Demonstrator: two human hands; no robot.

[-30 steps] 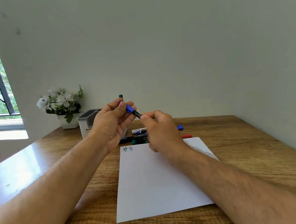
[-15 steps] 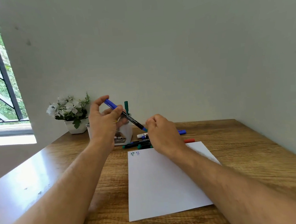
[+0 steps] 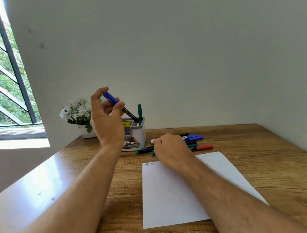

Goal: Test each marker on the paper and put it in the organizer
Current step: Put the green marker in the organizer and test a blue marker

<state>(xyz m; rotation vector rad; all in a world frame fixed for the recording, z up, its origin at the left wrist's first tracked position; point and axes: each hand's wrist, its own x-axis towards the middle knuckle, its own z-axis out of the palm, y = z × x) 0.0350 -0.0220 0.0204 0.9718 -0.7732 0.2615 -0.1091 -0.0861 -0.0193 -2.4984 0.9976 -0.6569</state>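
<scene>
Left hand [image 3: 106,119] is raised just left of the grey plastic desk organizer [image 3: 139,135], pinching a slim blue-capped black-barrelled marker [image 3: 119,106] between thumb and fingers. Marker is tilted, cap end up-left, lower end down inside the organizer's open top compartment, at the rim. A dark green marker [image 3: 139,111] stands upright in that same compartment, just right of the blue one.

Right hand [image 3: 168,149] is low, right of the organizer and in front of it, fingers curled knuckles-up over the loose marker pile [image 3: 192,140]. Can't tell whether it actually grips one; fingertips are hidden.

Pile lies on the wooden table [image 3: 256,162] just right of the organizer's base: a white-barrelled marker, blue ones, black-barrelled ones with green ends, one with a red cap [image 3: 204,147] furthest from the organizer. One black marker with teal end [image 3: 143,151] pokes out toward the organizer's foot.

White sheet of paper [image 3: 167,195] is flat on the table, nearer the camera than the organizer, right forearm crossing over it. Two small scribbles [image 3: 149,164] sit in the corner nearest the organizer.

White flowers in a white pot [image 3: 79,114] stand left of the organizer against the pale wall. Barred window [image 3: 0,74] is further left.
</scene>
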